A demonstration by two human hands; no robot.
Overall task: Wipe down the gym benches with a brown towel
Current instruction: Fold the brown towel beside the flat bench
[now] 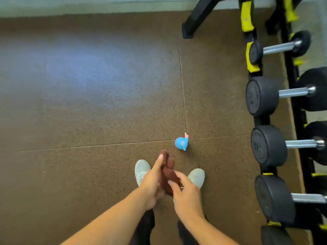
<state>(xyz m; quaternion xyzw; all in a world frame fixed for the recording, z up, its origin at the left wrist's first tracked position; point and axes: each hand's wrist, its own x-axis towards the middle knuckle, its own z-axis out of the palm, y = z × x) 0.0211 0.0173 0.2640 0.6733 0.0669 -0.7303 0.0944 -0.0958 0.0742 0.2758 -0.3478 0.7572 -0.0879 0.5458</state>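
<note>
A bunched brown towel point(168, 171) hangs between my two hands, low in the middle of the head view above my feet. My left hand point(152, 181) holds it from the left, fingers stretched up along the cloth and thumb underneath. From the right, my right hand point(185, 193) pinches the lower part of the towel with curled fingers. No gym bench is in view.
A blue spray bottle with a pink trigger point(182, 143) lies on the brown rubber floor point(88, 121) just ahead of my light shoes point(141, 170). A black and yellow dumbbell rack point(265, 103) lines the right side. A black equipment leg point(196, 18) stands at the top.
</note>
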